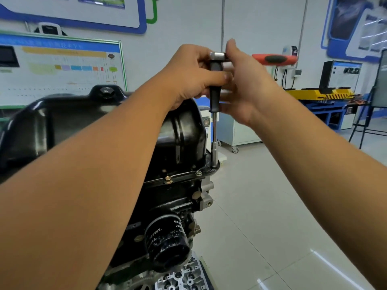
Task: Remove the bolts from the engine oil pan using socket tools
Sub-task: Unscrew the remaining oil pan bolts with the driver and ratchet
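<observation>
well, over on the left sits the black oil pan (100, 126), bulging upward on the upturned engine block (173, 197), with a drain plug (106, 90) on its top. along the pan's near flange two bolts (168, 180) show, one brassy and one silvery just to its right. lower down a black oil filter (167, 245) sticks out from the block toward the camera.

the left hand (188, 78) is curled around the black grip of a socket driver (214, 88), thumb pressed across it. the driver stands nearly upright; its thin steel shaft drops from the grip to a socket (214, 155) seated on the pan's flange at the right corner, well below both hands.

the right hand (247, 84) is just beside the grip, fingers fairly straight and blurred, thumb up by a silver socket piece (217, 55) at the top of the grip; whether it actually grips anything i cannot tell. right of it an orange ratchet handle (274, 59) pokes out sideways.
</observation>
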Motion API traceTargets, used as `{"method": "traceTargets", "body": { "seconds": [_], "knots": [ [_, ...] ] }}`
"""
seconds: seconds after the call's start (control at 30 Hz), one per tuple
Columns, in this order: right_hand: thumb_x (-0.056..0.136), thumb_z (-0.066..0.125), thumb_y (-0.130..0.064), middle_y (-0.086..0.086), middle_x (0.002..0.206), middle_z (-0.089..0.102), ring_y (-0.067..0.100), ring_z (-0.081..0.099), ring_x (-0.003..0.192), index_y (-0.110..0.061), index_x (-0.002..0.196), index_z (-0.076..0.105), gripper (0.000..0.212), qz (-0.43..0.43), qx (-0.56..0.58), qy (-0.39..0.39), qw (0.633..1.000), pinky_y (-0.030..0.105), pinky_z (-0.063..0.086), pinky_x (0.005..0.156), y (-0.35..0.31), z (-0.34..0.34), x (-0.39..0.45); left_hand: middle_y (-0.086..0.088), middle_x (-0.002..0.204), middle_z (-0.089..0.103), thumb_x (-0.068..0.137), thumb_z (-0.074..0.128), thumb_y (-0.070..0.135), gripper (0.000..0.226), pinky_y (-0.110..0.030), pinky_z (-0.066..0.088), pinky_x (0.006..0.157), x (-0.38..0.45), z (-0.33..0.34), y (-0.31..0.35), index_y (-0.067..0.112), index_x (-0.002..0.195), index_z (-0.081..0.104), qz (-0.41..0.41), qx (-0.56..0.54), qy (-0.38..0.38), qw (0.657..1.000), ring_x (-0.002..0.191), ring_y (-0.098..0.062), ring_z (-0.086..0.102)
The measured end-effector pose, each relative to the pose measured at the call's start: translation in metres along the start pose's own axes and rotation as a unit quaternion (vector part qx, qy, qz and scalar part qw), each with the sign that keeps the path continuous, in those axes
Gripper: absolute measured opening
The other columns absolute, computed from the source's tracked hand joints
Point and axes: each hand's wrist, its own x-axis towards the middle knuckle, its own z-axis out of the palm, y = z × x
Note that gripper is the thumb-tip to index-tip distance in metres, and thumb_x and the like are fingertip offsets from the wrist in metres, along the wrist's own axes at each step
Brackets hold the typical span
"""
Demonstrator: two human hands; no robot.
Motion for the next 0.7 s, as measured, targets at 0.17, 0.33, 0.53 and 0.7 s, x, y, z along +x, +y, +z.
{"method": "traceTargets", "body": {
  "seconds": [0.17,0.33,0.53,0.7],
  "knots": [
    [0.081,0.065,-0.026,0.006,0.076,0.072,0.020,0.064,0.068,-0.008,0.088,0.075,0.022,-0.309,-0.428,0.176,0.831,0.037,0.058,0.070,-0.002,-0.025,-0.026,0.006,0.050,0.055,0.076,0.090,0.016,0.028,-0.023,0.036,0.042,0.005,-0.001,-0.004,0.003,0.094,0.074,-0.008,-0.003,0.017,1.000,0.042,-0.008,0.044],
    [0.091,0.066,-0.017,0.000,0.117,0.067,0.018,0.062,0.104,-0.026,0.133,0.059,0.043,-0.369,-0.648,-0.016,0.666,0.032,0.050,0.092,-0.054,-0.045,-0.010,0.004,0.057,0.064,0.071,0.093,0.024,0.028,-0.020,0.040,0.042,0.004,-0.001,-0.005,0.011,0.086,0.074,-0.016,-0.007,0.009,1.000,0.042,-0.009,0.050],
    [0.101,0.061,-0.015,-0.004,0.102,0.070,-0.008,0.060,0.079,-0.030,0.130,0.062,0.033,-0.322,-0.669,-0.101,0.662,0.010,0.044,0.073,-0.069,-0.041,0.004,-0.005,0.080,0.078,0.081,0.087,0.024,0.018,-0.018,0.046,0.046,0.001,-0.002,-0.001,0.020,0.094,0.075,-0.032,-0.009,-0.026,0.999,0.047,-0.007,0.056],
    [0.104,0.054,-0.023,-0.003,0.110,0.072,0.023,0.065,0.094,-0.041,0.128,0.062,0.031,-0.357,-0.715,0.031,0.600,0.041,0.054,0.077,-0.069,-0.029,-0.004,-0.018,0.083,0.077,0.088,0.079,0.012,0.012,-0.019,0.045,0.043,-0.001,-0.003,0.003,0.005,0.095,0.072,-0.045,-0.011,-0.024,0.999,0.045,-0.010,0.056]
  ]
}}
